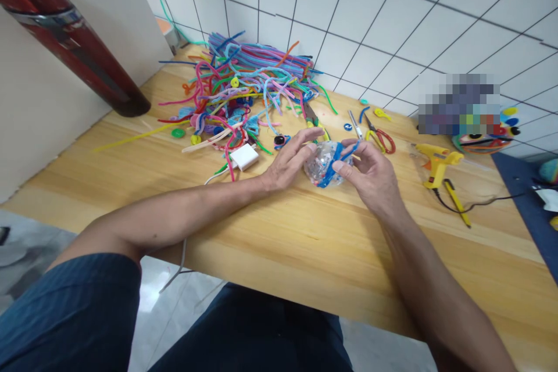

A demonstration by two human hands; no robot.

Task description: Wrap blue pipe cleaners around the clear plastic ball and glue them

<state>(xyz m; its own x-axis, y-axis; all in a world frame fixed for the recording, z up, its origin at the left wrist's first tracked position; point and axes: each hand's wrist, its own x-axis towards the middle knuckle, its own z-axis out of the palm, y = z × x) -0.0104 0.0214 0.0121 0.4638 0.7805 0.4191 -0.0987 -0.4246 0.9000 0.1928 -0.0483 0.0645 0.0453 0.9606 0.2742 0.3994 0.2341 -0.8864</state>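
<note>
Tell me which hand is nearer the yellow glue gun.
Right. The right hand sits just beside the yellow glue gun, gripping the clear ball; the left hand lies on the ball's far side.

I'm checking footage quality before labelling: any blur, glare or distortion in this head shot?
Head view: evenly lit, soft shadows; wide-angle bending of the table edge and wall tiles; one pixelated patch at right; both hands and the clear ball stay sharp.

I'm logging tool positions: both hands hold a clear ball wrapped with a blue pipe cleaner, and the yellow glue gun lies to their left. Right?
Not quite. In the head view the yellow glue gun lies to the right of the hands, not left. The left hand and right hand do hold the clear ball wrapped with a blue pipe cleaner.
</note>
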